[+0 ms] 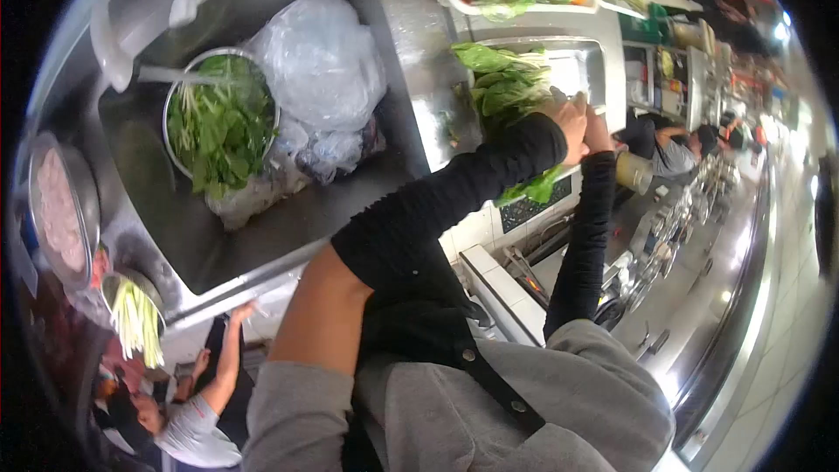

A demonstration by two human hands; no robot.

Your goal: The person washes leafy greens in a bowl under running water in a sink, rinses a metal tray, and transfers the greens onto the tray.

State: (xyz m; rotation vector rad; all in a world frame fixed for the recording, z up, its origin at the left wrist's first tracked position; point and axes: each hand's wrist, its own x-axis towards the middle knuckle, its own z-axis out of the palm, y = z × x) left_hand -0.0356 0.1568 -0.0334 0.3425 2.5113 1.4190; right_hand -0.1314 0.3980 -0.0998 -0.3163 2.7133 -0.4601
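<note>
My left hand and my right hand are close together over the near side of a metal basin. The fingers of my left hand are closed around the stem end of leafy greens. Pressed together beside it, my right hand's fingers hold something small and pale that I cannot make out. More green leaves show below my hands, past the basin's edge. Black sleeves cover both forearms.
To the left, a deep sink holds a bowl of greens under a tap, beside plastic bags. Trays of vegetables stand beyond the basin. Meat and cut stems sit far left. Other people work at both sides.
</note>
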